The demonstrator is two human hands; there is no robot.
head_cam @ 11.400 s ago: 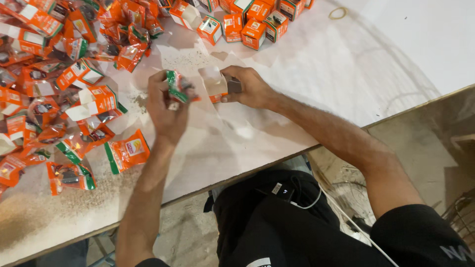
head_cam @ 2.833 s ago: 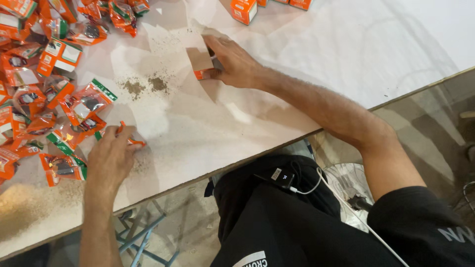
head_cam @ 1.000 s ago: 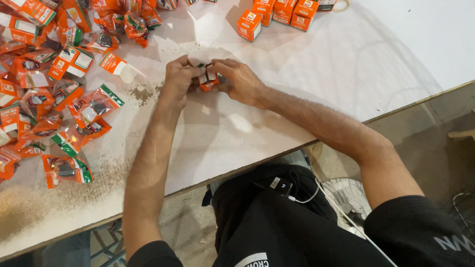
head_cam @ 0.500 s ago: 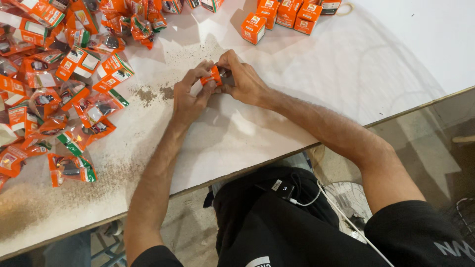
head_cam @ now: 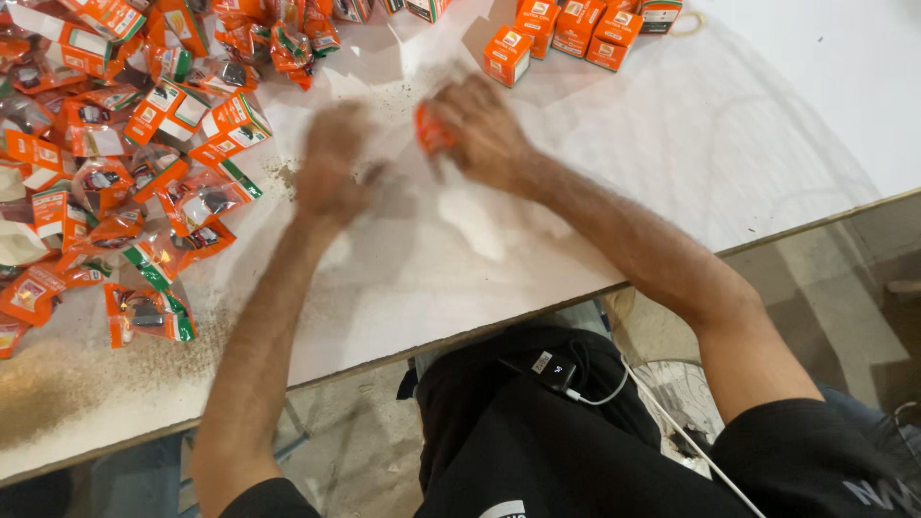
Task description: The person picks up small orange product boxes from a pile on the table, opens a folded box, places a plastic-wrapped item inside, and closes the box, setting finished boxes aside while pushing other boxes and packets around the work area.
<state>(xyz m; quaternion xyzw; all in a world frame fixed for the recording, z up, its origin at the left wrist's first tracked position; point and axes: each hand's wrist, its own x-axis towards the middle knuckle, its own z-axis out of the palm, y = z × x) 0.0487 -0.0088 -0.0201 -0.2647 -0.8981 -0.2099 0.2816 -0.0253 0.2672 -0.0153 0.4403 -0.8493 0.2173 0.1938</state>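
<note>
Two hands: both over the middle of the white table [head_cam: 672, 182], both smeared by motion blur.
Right hand [head_cam: 484, 134]: fingers curled around a small orange box [head_cam: 429, 132], which shows at the thumb side of the fist; the grip is closed on it.
Small orange box: held just above the tabletop, a little to the left of the right palm; its edges are too blurred to tell how it is turned.
Left hand [head_cam: 334, 168]: apart from the box, to its left, palm down near the table surface; blur hides the fingers, so whether it is spread or closed I cannot tell, and nothing can be made out in it.
Gap between hands: bare table with a faint scatter of brown dust.
Brown dust [head_cam: 283, 177]: a darker patch just left of the left hand, and a wider dusting along the near-left edge of the table.
Sachet heap [head_cam: 125, 144]: many orange-and-clear plastic packets with green strips, piled loosely over the left part of the table, nearest ones just beside the left forearm.
Closed orange boxes [head_cam: 576, 34]: a small group standing together at the far edge, beyond the right hand and well apart from the heap.
Black device with white cable [head_cam: 554, 372]: lying in the person's lap below the table edge.
</note>
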